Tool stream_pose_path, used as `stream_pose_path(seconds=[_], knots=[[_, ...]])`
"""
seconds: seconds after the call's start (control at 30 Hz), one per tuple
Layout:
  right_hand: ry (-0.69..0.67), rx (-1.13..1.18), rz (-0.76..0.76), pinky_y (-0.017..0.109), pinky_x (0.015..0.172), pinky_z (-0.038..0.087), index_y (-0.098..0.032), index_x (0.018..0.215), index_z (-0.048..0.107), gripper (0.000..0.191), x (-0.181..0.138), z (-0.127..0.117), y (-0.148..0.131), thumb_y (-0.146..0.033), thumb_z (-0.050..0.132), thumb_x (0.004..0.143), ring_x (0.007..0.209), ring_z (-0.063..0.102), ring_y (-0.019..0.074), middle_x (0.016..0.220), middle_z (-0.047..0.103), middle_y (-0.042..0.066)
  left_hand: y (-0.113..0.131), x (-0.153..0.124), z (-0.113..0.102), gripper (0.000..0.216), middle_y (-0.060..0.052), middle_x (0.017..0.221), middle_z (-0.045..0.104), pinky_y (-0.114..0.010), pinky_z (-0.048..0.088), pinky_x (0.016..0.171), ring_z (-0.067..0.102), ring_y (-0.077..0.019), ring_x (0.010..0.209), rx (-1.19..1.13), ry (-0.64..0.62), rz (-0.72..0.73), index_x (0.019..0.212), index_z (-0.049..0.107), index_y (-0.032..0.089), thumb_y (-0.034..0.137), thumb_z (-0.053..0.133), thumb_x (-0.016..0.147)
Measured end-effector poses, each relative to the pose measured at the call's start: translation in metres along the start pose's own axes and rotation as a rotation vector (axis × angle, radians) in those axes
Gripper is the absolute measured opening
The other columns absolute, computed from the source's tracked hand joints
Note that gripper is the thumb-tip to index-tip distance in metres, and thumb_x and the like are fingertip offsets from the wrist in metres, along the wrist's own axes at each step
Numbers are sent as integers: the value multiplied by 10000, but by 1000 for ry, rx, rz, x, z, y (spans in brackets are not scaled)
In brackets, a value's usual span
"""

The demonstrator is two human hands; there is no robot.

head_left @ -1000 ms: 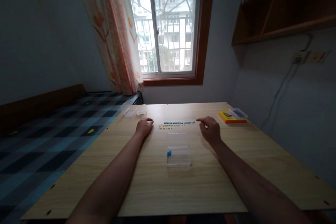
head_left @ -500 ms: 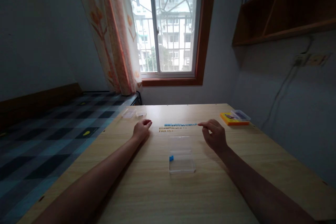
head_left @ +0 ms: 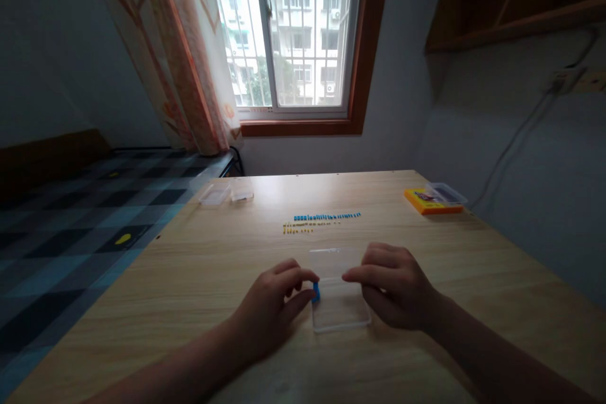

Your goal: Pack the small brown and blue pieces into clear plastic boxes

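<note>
A clear plastic box point(head_left: 339, 314) lies open on the wooden table point(head_left: 208, 265) in front of me, with a small blue piece point(head_left: 315, 291) at its left edge. My left hand point(head_left: 272, 306) pinches that left edge, thumb and fingers right by the blue piece. My right hand point(head_left: 396, 287) grips the box from the right, its fingertips on the box's middle. Beyond the box lie a row of small blue pieces point(head_left: 326, 216) and a shorter row of small yellow pieces point(head_left: 298, 228).
An orange box with a clear lid point(head_left: 432, 200) sits at the table's far right. Two small clear containers point(head_left: 226, 193) stand at the far left corner. A bed with a checked cover point(head_left: 71, 221) runs along the table's left side. A window and wall lie behind.
Both hands have drawn back from the rows of small pieces to the clear box and closed on its two sides. The camera has tilted downward and moved closer.
</note>
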State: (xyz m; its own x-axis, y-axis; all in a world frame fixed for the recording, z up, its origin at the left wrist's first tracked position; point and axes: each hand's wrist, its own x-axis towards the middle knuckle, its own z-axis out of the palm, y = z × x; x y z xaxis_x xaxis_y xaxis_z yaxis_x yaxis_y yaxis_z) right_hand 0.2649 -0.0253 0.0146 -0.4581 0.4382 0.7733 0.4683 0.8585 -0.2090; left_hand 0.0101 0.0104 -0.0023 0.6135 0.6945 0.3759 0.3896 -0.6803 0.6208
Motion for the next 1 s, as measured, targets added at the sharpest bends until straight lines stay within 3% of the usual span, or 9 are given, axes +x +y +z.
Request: stream_pose_path(seconds=[0.13,0.27,0.47,0.6,0.7,0.83,1.0], knots=[[-291,45,85,275,537,296,-194,917,705,254,0,-1,-2,-102,502,796,552,435,127,647,526,-9,8,-6,9,174,-4,769,623,-245,455,625,574,-127,648,77,-109,-33,985,723,232,243,563,919],[-443,66,148,272,572,319,-224,936,718,292,-3,1,-2,-109,512,764,572,471,124,677,556,-15,14,-4,12,163,2,803,663,-253,453,651,596,-139,677,122,-165,-97,980,728,252,229,585,905],[-548,40,205,274,591,321,-241,926,737,285,-6,4,0,-127,525,773,581,484,125,690,583,-13,13,1,12,217,5,821,679,-249,448,623,608,-150,692,112,-230,-144,1039,727,263,203,657,841],[-616,55,222,272,599,326,-250,1003,737,340,-7,6,0,-125,515,778,590,484,125,714,599,-12,8,-1,2,155,7,762,629,-248,451,606,577,-127,634,82,-120,-80,977,726,243,270,584,920],[-669,53,230,281,606,324,-264,1055,722,381,-5,6,-1,-127,502,776,604,483,132,744,606,-12,2,-6,-6,169,-13,828,631,-245,473,591,573,-119,630,79,-37,-45,975,693,220,279,538,945],[-751,58,215,289,604,320,-271,1100,703,404,-1,8,-6,-155,503,768,619,480,143,780,613,-6,-1,-12,-7,196,-62,1029,641,-333,547,761,633,-185,856,130,15,7,1075,647,230,302,601,899],[-791,44,221,289,607,324,-252,1056,704,371,0,12,-8,-160,502,760,630,491,146,793,620,2,-3,-17,3,424,-105,1208,602,-437,529,911,596,-270,1083,195,-58,11,1212,580,236,406,685,838]])
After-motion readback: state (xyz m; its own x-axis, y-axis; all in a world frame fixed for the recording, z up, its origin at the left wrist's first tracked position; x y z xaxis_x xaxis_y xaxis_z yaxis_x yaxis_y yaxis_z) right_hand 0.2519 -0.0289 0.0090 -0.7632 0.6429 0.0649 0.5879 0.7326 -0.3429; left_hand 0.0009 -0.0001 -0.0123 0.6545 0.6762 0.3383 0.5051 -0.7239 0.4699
